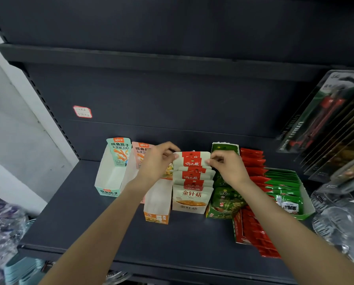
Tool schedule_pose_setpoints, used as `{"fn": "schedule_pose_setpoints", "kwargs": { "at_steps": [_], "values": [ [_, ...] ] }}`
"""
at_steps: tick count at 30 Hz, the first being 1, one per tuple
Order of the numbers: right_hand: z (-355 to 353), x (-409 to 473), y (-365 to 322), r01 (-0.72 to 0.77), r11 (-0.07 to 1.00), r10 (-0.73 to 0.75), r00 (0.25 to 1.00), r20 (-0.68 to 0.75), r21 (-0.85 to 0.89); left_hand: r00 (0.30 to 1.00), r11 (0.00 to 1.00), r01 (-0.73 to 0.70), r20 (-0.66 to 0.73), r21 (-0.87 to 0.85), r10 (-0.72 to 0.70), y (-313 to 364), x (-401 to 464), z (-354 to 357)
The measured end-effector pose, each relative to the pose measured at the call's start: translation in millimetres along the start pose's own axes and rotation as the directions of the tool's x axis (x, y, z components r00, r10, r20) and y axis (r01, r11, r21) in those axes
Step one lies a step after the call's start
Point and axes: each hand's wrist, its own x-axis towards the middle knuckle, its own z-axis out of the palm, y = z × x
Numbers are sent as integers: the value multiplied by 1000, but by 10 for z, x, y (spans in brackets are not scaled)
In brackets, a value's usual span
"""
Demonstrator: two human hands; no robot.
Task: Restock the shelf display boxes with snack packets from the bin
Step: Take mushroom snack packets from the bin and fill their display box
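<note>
A white display box (189,208) with red-topped snack packets (192,176) stands mid-shelf. Both hands hold its rearmost packet (191,160): my left hand (157,161) pinches the packet's top left corner, and my right hand (226,164) pinches its top right corner. To the left stand an orange display box (156,218), a pink one (140,150) partly hidden by my left arm, and a teal one (108,191); the teal and orange boxes look empty. The bin is not in view.
Right of the white box stand a green box (219,214) of green packets, a row of red packets (254,233) and a green tray (307,210) of packets. Utility knives (320,112) hang at far right. Plastic-wrapped goods (3,227) lie at lower left. A dark shelf (151,56) sits overhead.
</note>
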Motion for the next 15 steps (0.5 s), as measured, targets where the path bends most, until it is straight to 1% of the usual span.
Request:
{"fn": "schedule_pose_setpoints", "kwargs": {
  "at_steps": [3,7,9,12,15],
  "values": [
    [36,6,-56,31,999,-29,998,-57,45,999,999,-20,35,31,19,-7,39,-11],
    [58,27,-44,27,1000,-26,998,-60,14,995,988,-76,77,132,67,-16,62,-14],
    [55,28,-18,24,1000,-24,999,-40,7,994,984,-63,95,168,47,-50,61,-6],
    [69,21,-5,46,998,-45,999,11,-42,993,983,-4,114,184,-18,-92,77,-6],
    [86,29,-1,40,999,-40,999,-20,-32,990,984,-21,140,177,-4,-80,98,-6]
  ]
}}
